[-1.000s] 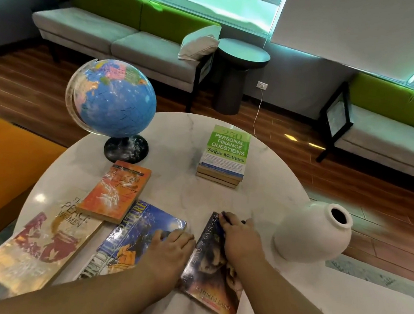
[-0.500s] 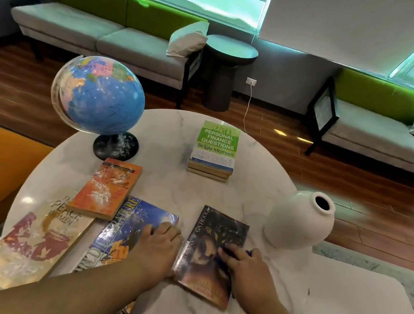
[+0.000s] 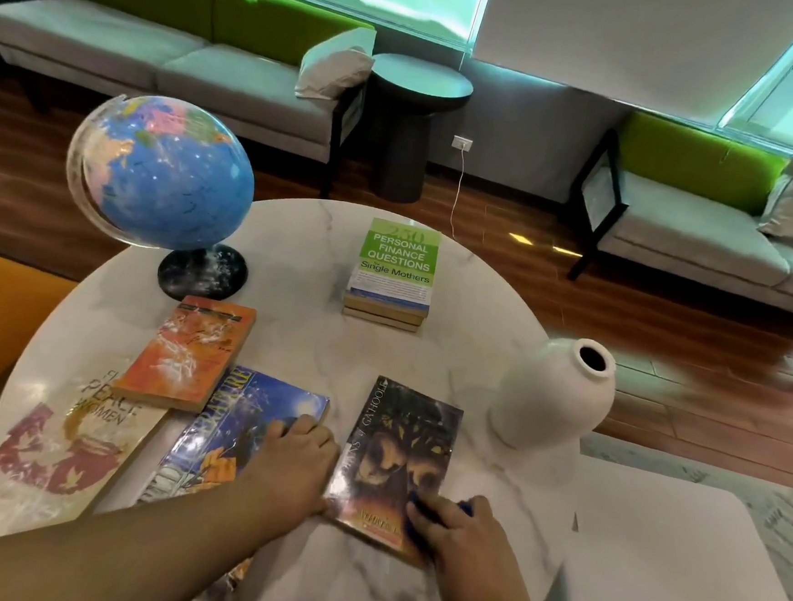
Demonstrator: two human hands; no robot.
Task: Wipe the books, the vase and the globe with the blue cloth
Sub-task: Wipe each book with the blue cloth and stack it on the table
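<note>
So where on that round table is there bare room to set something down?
The biggest bare patch of the table is its middle, bordered by the stack, the orange book, the dark book and the vase. A narrower strip runs between stack and globe. The near left is crowded: overlapping books, the left hand, the right hand gripping the cloth.

7 books on 1 table (image 3: 296, 349): 3 in stack (image 3: 394, 271) at 12 o'clock, 4 loose from 5 to 9: Ga'Hoole book (image 3: 402, 447), Literature book (image 3: 237, 425), Peace Women book (image 3: 56, 444), orange book (image 3: 188, 355). 1 globe (image 3: 167, 173) at 10. 1 vase (image 3: 552, 402) at 3. 1 blue cloth (image 3: 465, 508). 2 hands: left hand (image 3: 296, 463), right hand (image 3: 466, 528).
</note>
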